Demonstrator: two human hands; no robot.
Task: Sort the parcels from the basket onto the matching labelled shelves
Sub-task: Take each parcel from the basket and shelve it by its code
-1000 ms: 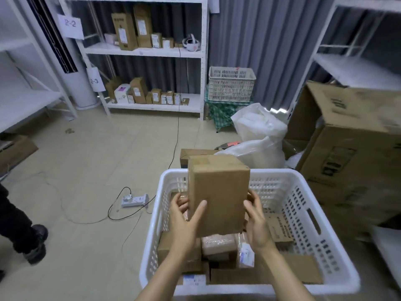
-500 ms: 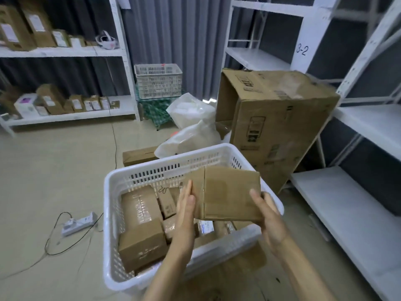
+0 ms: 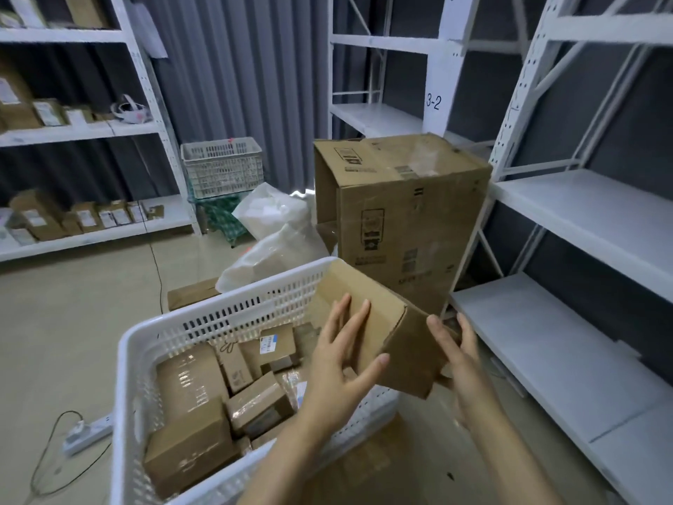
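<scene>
Your left hand (image 3: 340,362) presses flat on one parcel (image 3: 386,318), your right hand (image 3: 460,362) grips its end, above the basket (image 3: 225,304)'s right rim; many other parcels (image 3: 189,442) wait inside, unsorted.

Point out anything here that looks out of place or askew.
The large cardboard box lies on its side on the floor, open end facing left, in front of the 3-2 shelf rack. White plastic bags are heaped beside it, and a power strip trails its cable across the floor, where someone could trip.
</scene>
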